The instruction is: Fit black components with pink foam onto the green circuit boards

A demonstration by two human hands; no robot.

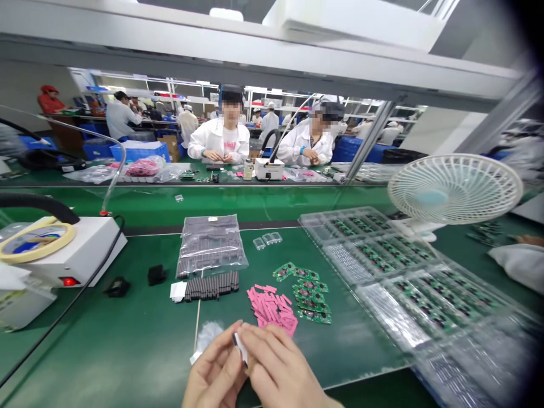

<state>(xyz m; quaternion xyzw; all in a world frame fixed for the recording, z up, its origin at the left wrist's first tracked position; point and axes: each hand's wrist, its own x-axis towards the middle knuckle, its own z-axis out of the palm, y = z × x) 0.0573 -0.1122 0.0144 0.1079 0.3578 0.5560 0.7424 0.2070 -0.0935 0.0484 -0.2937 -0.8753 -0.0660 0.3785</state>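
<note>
My left hand (219, 368) and my right hand (278, 362) meet at the near edge of the table, both closed on a small black-and-white strip (241, 347). The fingers cover its ends, so its exact kind does not show. Just beyond my fingertips lies a heap of pink strips (272, 309). Several green circuit boards (310, 292) are laid out to its right. A row of black strips (212, 286) with white paper at its left end sits farther left. By my left fingers is a crumpled clear plastic piece (209, 334).
Clear trays of circuit boards (429, 306) fill the right side, below a white fan (454, 190). A bag of black strips (212, 243) lies ahead. A white box with a red switch (85, 249) and yellow tape roll (36, 241) stand left. Two people (225, 136) work opposite.
</note>
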